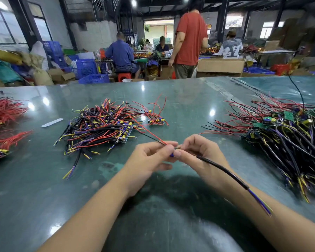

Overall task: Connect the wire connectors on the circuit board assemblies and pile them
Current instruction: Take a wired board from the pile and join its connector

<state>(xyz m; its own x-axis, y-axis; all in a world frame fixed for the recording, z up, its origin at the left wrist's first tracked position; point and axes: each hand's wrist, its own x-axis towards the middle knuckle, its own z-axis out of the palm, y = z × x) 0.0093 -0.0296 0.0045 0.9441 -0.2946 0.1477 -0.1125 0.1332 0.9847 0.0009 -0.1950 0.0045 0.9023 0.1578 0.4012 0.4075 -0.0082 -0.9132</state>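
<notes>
Pinching a small blue connector (172, 155) with left hand (151, 159) above the glossy green table (44, 188) | gripping a smooth black sheathed cable (224, 172) with right hand (202, 153), fingertips meeting | lying beyond: tangled board-and-wire pile (100, 126) left, larger heap (287, 135) right | sitting and standing farther back: workers (189, 42).

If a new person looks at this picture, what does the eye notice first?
First come the two hands, left hand and right hand, meeting at the centre and pinching a small connector with a black cable trailing right. Next come tangled heaps of wired boards on the green table: the middle pile and the right pile.
</notes>
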